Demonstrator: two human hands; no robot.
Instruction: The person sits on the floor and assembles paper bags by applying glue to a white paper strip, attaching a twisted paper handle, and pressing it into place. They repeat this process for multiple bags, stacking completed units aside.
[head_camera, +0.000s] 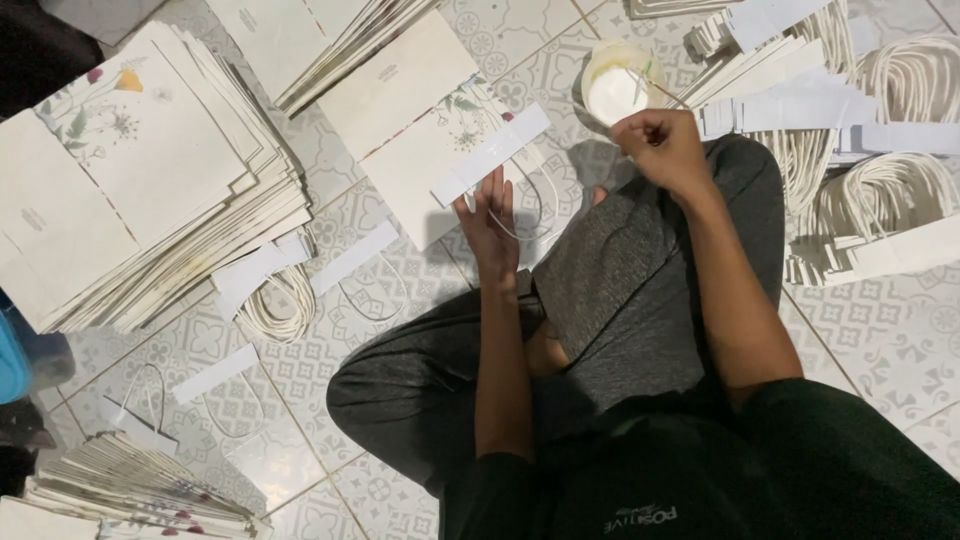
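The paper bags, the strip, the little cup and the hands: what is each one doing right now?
Left hand: fingers spread, holding a white paper strip.
Right hand: pinched shut beside the cup.
Small cup: open, white inside.
Paper bag: lying flat on the tiled floor.
Bag stack: folded flat, piled up.
Cord handles: looped, heaped with strips.

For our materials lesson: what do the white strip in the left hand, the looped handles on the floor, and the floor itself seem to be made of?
White strip at the left hand: probably stiff matte card, since it stays flat. Looped handles: likely white cord, as they curl limply. Floor: apparently glazed patterned tile, with grout lines and a slight sheen.
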